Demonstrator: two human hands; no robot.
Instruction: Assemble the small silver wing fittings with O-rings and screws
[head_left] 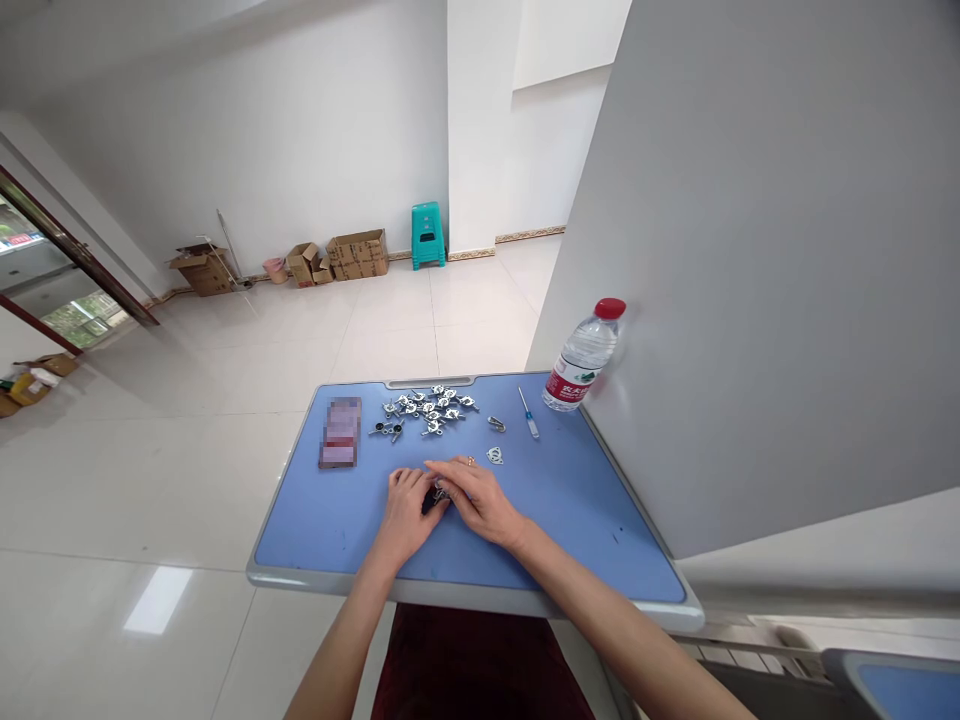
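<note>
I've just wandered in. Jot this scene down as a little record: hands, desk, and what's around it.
Left hand: curled at a small metal part, mostly hidden
Right hand: ringed finger, curled over the same part
Desk: blue top, grey rim
Beyond the hands: heap of metal fittings
Right of heap: flat metal plate, screwdriver
Far right corner: red-capped water bottle
Left side: pixelated rectangular item
By the wall: teal plastic stool, cardboard boxes

Looks like a plain workroom from here — metal parts (432, 427) on a blue tabletop (570, 510), lower centre; cardboard boxes (360, 256), upper left.
</note>
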